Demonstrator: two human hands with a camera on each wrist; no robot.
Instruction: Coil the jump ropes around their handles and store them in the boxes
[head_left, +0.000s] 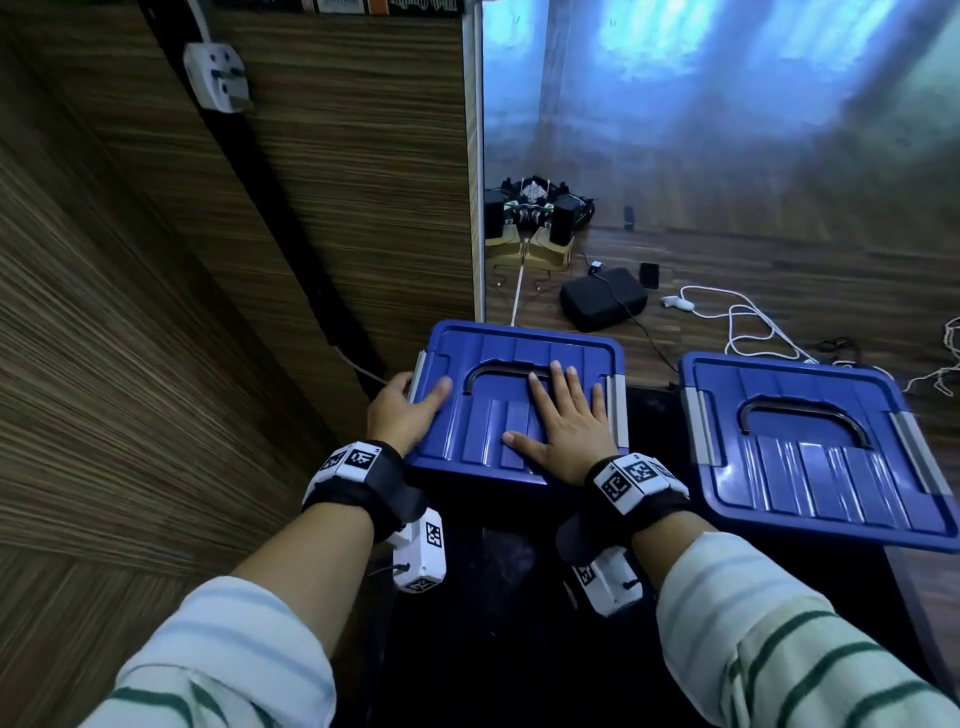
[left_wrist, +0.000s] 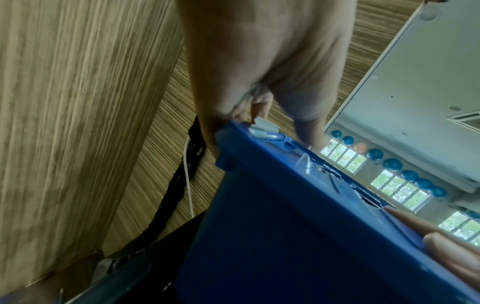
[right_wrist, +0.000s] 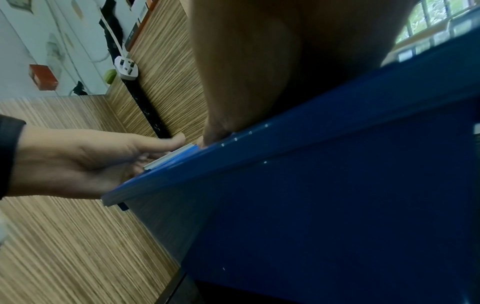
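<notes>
Two blue boxes with shut lids stand on a dark surface: the left box (head_left: 519, 343) under my hands, the right box (head_left: 810, 467) beside it. My left hand (head_left: 405, 410) grips the left box's lid edge, thumb on top, fingers curled at the grey side latch (head_left: 418, 374). The left wrist view shows those fingers at the latch (left_wrist: 263, 127) on the box (left_wrist: 298, 226). My right hand (head_left: 561, 421) lies flat on the lid, fingers spread. In the right wrist view my left hand (right_wrist: 78, 160) is at the latch (right_wrist: 168, 158). A white rope (head_left: 748, 322) with a white handle (head_left: 678, 302) lies on the floor.
A wood-grain panel (head_left: 156, 312) stands close on the left, with a black power strip and a white plug (head_left: 218, 78). On the floor beyond the boxes lie a black case (head_left: 602, 304), a pile of gear (head_left: 535, 218) and thin cables.
</notes>
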